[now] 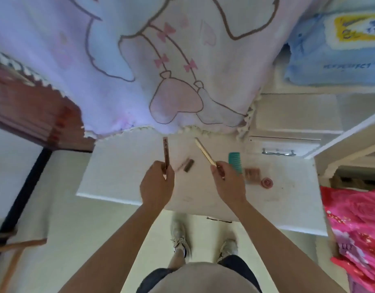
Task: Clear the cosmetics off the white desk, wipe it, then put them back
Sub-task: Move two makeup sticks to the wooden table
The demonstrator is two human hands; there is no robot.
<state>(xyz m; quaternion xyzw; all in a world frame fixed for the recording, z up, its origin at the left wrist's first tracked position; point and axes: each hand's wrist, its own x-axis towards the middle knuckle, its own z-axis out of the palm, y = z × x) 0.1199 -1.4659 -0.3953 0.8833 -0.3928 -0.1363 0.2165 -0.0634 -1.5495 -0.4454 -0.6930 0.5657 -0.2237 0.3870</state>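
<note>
Left hand (157, 184): a brown pencil (165, 152) is gripped.
Right hand (229, 184): a gold stick (204, 151) is pinched.
Risk: the comb (235, 162), just right, could be swept off the desk (119, 170).

Single head-worn wide-angle view, looking steeply down, close over the white desk (123, 182), floor below

Tube (187, 165) left of comb (235, 162) on desk (119, 176), compact (252, 174) right of comb
</note>
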